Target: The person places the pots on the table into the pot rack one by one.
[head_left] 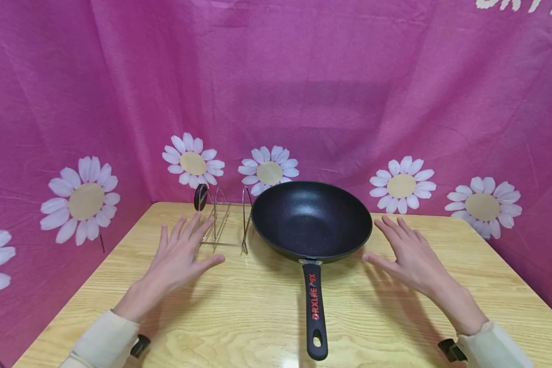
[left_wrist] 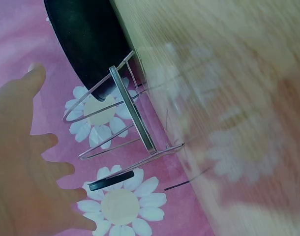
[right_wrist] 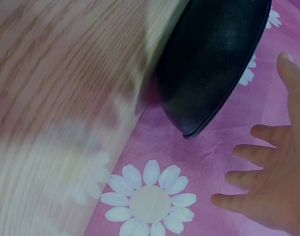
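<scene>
A black wok [head_left: 311, 220] with a black handle [head_left: 316, 308] bearing red letters sits on the wooden table [head_left: 257, 306], handle pointing toward me. Left of it stands a wire rack [head_left: 225, 220] with a black knob at its far end. My left hand [head_left: 180, 258] hovers flat with fingers spread, just in front of the rack, holding nothing. My right hand [head_left: 407, 253] hovers the same way right of the wok, near its rim. The left wrist view shows the rack [left_wrist: 130, 118] and the left hand [left_wrist: 27, 167]; the right wrist view shows the wok [right_wrist: 214, 64] and the right hand [right_wrist: 273, 167].
A pink cloth with white daisies [head_left: 267, 102] hangs behind and along both sides of the table. The table's left edge [head_left: 87, 286] and right edge [head_left: 524, 286] lie close to the cloth.
</scene>
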